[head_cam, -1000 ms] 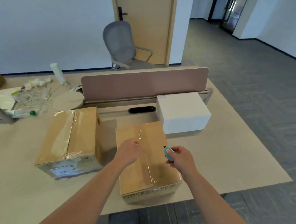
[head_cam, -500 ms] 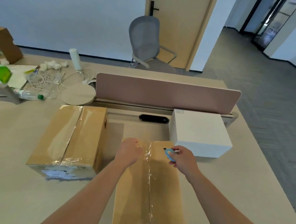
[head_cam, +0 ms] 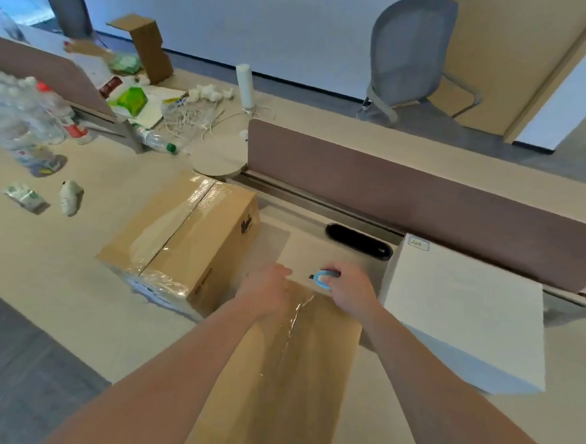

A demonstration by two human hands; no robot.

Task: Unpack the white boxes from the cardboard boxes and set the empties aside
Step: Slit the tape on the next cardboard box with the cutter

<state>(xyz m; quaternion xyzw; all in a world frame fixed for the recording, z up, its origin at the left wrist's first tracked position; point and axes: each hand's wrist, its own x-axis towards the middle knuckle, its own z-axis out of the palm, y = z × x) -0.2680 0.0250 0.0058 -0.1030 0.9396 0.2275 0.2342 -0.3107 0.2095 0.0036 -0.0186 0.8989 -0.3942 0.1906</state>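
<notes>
A taped cardboard box (head_cam: 285,376) lies right in front of me, its clear tape seam running away from me. My left hand (head_cam: 263,288) rests closed on the far left edge of its top. My right hand (head_cam: 352,290) holds a small blue cutter (head_cam: 323,278) at the box's far edge, near the seam's end. A second sealed cardboard box (head_cam: 188,236) stands to the left. A white box (head_cam: 464,311) sits on the desk to the right, touching nothing I hold.
A brown divider panel (head_cam: 423,195) runs behind the boxes, with a black oval object (head_cam: 359,241) at its foot. Plastic bottles (head_cam: 20,119), cables and clutter lie far left. A round beige lamp base (head_cam: 216,162) and a grey chair (head_cam: 408,54) stand beyond.
My view has swung left and dipped closer. Both hands have slid to the far edge of the near box, the cutter now at the end of the tape seam.
</notes>
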